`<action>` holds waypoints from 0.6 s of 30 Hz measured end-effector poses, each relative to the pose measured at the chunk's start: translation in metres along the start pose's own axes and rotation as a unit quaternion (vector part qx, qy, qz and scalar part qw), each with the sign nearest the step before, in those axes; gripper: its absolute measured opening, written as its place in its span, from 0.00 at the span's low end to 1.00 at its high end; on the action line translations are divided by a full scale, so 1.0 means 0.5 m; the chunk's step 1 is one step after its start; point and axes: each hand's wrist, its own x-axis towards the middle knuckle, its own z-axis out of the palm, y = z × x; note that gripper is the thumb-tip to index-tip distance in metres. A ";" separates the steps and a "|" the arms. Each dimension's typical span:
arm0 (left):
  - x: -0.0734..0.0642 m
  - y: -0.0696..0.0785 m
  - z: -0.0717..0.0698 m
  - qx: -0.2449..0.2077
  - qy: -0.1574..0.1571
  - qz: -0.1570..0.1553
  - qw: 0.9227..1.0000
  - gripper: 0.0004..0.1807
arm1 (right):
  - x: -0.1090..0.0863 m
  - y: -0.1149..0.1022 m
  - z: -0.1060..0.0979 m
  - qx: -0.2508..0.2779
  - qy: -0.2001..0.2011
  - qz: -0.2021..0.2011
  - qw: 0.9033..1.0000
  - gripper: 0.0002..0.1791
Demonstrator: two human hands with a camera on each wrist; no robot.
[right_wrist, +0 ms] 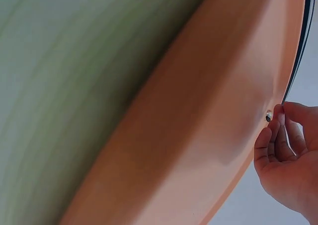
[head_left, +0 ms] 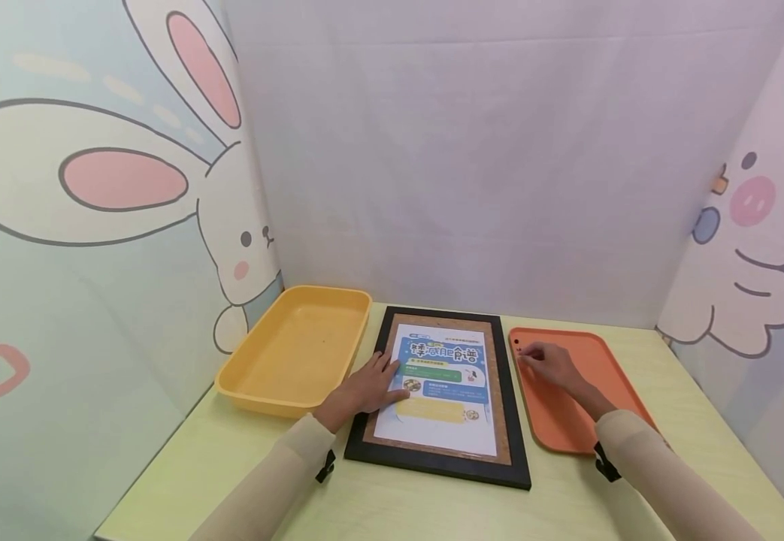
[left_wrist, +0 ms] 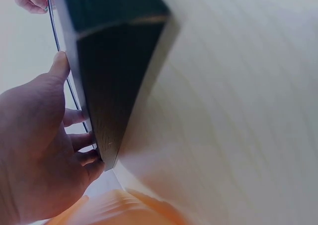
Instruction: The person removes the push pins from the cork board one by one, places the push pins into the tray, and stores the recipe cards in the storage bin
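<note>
A black-framed board [head_left: 514, 421] with a brown surface lies on the table, and a printed poster [head_left: 442, 436] covers most of it. My left hand [head_left: 367, 385] rests on the board's left side with fingers spread over the poster's edge. In the left wrist view, the left hand [left_wrist: 42, 135] lies along the dark frame [left_wrist: 117, 81]. At the left rim of the orange tray [head_left: 577, 398], my right hand [head_left: 554, 366] has its fingertips drawn together. A small shiny piece [right_wrist: 269, 116] shows right beside them; I cannot tell whether they pinch one. Small dark pieces [head_left: 516, 342] sit in the tray's corner.
A deep yellow bin [head_left: 304, 342] stands left of the board, close to its frame. Fabric walls with cartoon animals enclose the table [head_left: 425, 515] at the left and right, and a plain pale curtain [head_left: 459, 165] hangs behind.
</note>
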 end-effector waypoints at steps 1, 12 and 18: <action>0.000 0.000 0.000 0.000 0.000 0.000 1.000 0.47 | 0.000 0.001 0.000 0.001 -0.001 0.002 1.000 0.07; -0.003 0.000 -0.002 -0.004 0.001 0.008 1.000 0.47 | 0.004 0.006 0.006 -0.004 -0.013 0.025 1.000 0.07; -0.003 0.000 -0.005 -0.010 0.001 0.006 1.000 0.47 | 0.007 0.011 0.011 -0.011 -0.012 0.031 0.999 0.06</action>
